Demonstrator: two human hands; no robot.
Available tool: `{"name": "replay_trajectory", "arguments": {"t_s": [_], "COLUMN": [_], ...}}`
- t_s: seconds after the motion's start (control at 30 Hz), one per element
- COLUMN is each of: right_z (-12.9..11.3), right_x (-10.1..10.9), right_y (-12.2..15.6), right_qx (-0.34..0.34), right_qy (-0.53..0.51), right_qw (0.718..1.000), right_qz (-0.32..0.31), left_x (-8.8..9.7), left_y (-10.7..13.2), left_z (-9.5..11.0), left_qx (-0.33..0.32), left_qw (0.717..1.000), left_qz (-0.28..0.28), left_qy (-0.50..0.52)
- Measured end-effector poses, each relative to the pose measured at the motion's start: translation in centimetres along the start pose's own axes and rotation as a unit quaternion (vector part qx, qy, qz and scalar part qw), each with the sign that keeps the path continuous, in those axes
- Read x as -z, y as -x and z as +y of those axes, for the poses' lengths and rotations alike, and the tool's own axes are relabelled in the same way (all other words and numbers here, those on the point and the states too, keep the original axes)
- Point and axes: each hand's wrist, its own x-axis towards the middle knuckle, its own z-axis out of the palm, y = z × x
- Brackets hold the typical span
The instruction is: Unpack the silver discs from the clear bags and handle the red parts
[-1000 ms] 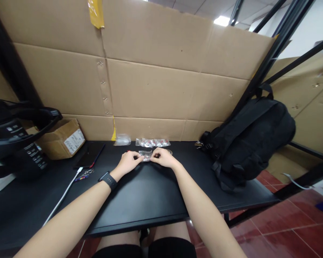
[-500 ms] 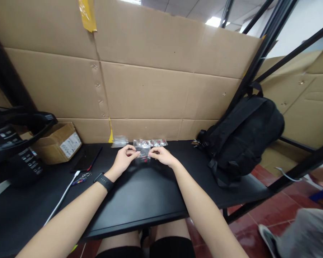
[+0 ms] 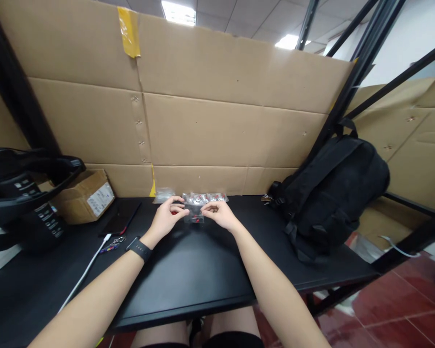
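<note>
A small clear plastic bag (image 3: 195,212) with something small and red inside is stretched between my two hands above the black table. My left hand (image 3: 169,214), with a dark watch on its wrist, pinches the bag's left edge between thumb and fingers. On the opposite edge, my right hand (image 3: 218,214) grips it with bent fingers. Just behind, against the cardboard, lie several filled clear bags (image 3: 206,197) with red and silvery contents. A flatter clear bag (image 3: 164,195) lies to their left. What the small red item is, I cannot make out.
The black table (image 3: 188,270) meets an upright cardboard wall (image 3: 217,130). On the left are a cardboard box (image 3: 85,195), a phone (image 3: 121,218), keys (image 3: 113,244), a white cable (image 3: 83,275) and a black container (image 3: 32,212). A black backpack (image 3: 337,188) leans at the right.
The camera view has tilted slightly upward. Both hands keep hold of the bag, nearly in the same place. The person's leg at the lower right has gone out of view.
</note>
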Motion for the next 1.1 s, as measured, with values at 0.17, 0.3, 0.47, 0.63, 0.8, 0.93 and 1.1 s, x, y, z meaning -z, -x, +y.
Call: {"name": "replay_trajectory", "arguments": {"t_s": [0.17, 0.3, 0.47, 0.63, 0.8, 0.93, 1.1], "right_z": [0.5, 1.1, 1.3, 1.6, 2.0, 2.1, 2.0], "right_x": [0.4, -0.1, -0.1, 0.0, -0.2, 0.1, 0.1], "right_y": [0.0, -0.2, -0.2, 0.1, -0.2, -0.3, -0.1], "right_qx": [-0.028, -0.032, -0.028, -0.012, -0.01, -0.01, -0.009], "right_qy": [-0.062, -0.075, -0.066, -0.013, -0.034, -0.04, -0.035], "right_qw": [0.997, 0.997, 0.997, 0.999, 0.999, 0.999, 0.998], "right_qz": [-0.025, 0.007, 0.005, -0.037, -0.026, -0.029, -0.042], "left_x": [-0.1, -0.1, 0.1, 0.1, 0.2, 0.3, -0.1], "left_y": [0.2, 0.3, 0.4, 0.4, 0.3, 0.1, 0.2], "left_z": [0.1, -0.2, -0.1, 0.0, 0.1, 0.2, -0.4], "left_qx": [0.005, -0.007, -0.052, -0.039, -0.029, -0.028, -0.006], "left_qw": [0.999, 0.999, 0.994, 0.994, 0.995, 0.994, 0.996], "left_qz": [-0.029, -0.038, -0.057, -0.033, -0.029, -0.027, -0.04], "left_qy": [-0.018, -0.022, -0.079, -0.1, -0.094, -0.102, -0.083]}}
